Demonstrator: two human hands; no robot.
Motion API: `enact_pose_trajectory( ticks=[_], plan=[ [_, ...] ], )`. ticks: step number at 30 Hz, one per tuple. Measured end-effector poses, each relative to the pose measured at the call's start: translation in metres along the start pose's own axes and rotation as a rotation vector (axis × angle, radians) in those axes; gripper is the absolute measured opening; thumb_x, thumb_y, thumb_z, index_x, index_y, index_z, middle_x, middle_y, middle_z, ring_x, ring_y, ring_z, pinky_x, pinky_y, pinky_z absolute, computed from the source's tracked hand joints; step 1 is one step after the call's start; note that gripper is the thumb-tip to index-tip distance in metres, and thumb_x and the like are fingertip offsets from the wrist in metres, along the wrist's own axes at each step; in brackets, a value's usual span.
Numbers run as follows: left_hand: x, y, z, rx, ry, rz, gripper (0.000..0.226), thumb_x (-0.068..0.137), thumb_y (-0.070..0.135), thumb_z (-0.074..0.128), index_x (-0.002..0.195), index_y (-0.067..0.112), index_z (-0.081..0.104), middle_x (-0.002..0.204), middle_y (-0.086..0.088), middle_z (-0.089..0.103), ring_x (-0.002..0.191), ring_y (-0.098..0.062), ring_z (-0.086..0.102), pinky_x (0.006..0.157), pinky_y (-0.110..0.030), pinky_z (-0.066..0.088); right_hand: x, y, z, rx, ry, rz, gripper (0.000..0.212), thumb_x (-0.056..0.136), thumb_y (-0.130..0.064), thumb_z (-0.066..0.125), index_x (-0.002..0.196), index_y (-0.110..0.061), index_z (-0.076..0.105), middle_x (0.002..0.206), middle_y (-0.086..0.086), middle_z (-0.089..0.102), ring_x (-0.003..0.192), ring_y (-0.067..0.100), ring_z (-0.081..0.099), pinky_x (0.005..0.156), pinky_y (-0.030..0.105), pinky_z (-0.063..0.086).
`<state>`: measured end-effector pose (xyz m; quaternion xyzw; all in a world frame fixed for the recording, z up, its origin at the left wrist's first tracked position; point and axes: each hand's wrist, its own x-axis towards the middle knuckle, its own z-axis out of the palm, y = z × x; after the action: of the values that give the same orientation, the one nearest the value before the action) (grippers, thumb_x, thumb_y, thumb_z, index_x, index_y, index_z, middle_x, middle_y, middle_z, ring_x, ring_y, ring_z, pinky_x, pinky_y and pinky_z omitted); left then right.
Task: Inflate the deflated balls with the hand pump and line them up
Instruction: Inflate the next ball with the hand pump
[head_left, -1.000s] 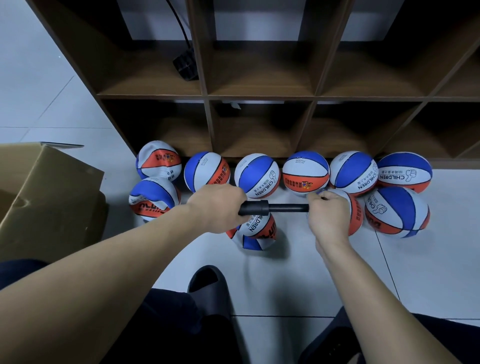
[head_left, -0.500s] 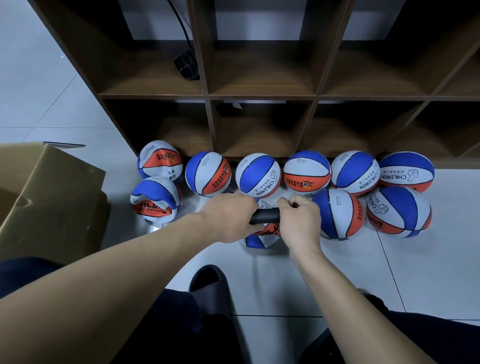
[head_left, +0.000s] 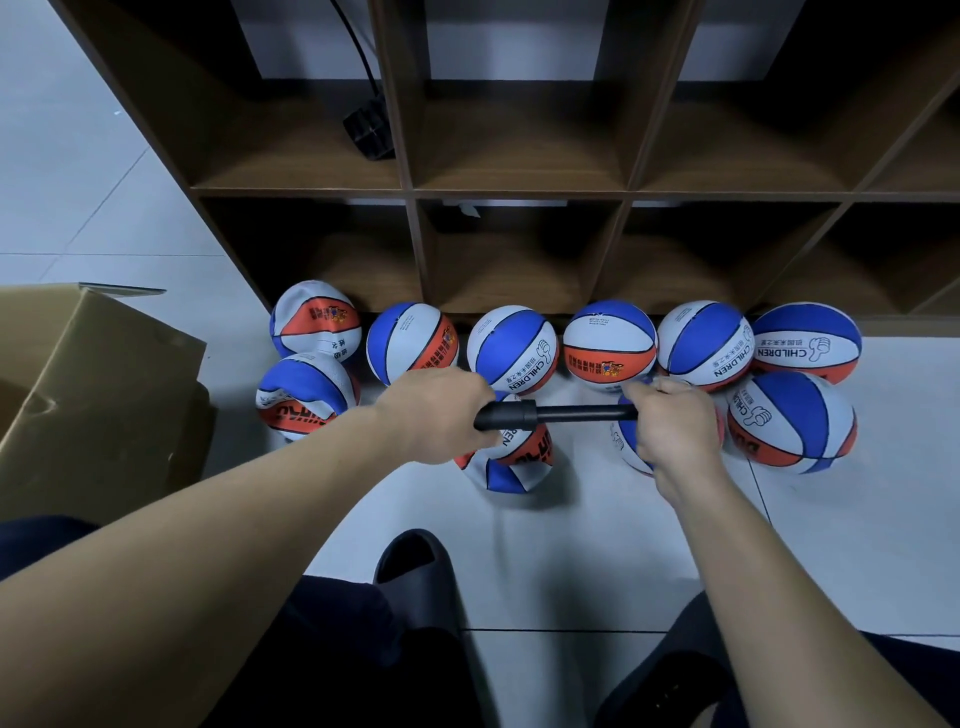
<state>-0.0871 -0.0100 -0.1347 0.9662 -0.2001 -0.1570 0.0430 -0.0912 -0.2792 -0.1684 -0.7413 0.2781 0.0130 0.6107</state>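
I see my left hand (head_left: 434, 415) at the centre of the frame, its grip wrapped round the barrel of the black hand pump (head_left: 530, 414). My right hand (head_left: 675, 421), just right of centre, has its grip curled round the pump's handle end, and the thin rod shows between the two hands, drawn out. The pump lies level, left to right, above a half-collapsed ball (head_left: 511, 457) sitting on the tiled floor (head_left: 597, 530) right under the barrel; I can't tell where the pump joins it. Behind, across the middle of the frame, a row of six balls (head_left: 610, 345) runs along the foot of the wooden shelf unit (head_left: 519, 192). One dented ball (head_left: 306, 395) sits at middle left in front of that row, another ball (head_left: 792, 421) at middle right, and one more is mostly hidden by my right hand. A cardboard box (head_left: 98, 395) fills the left edge. A black slipper (head_left: 415, 571) shows at lower centre.
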Motion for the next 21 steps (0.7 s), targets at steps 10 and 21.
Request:
enact_pose_trajectory(
  ticks=[10, 21],
  plan=[
    [0.0, 0.012, 0.01, 0.014, 0.031, 0.012, 0.035, 0.099, 0.054, 0.062, 0.078, 0.027, 0.052, 0.073, 0.004, 0.056, 0.068, -0.017, 0.056, 0.061, -0.036, 0.05, -0.033, 0.007, 0.047, -0.1, 0.04, -0.112, 0.042, 0.093, -0.014, 0.063, 0.059, -0.016, 0.037, 0.045, -0.01, 0.031, 0.049, 0.015, 0.03, 0.054, 0.03, 0.028],
    [0.002, 0.022, 0.013, -0.008, 0.046, 0.063, 0.037, 0.098, 0.057, 0.063, 0.077, 0.029, 0.05, 0.069, 0.006, 0.057, 0.068, -0.017, 0.057, 0.057, -0.032, 0.039, -0.049, 0.01, 0.065, -0.052, -0.013, -0.109, 0.037, 0.093, -0.017, 0.07, 0.064, -0.013, 0.047, 0.054, -0.004, 0.041, 0.056, 0.019, 0.039, 0.054, 0.029, 0.039]
  ],
)
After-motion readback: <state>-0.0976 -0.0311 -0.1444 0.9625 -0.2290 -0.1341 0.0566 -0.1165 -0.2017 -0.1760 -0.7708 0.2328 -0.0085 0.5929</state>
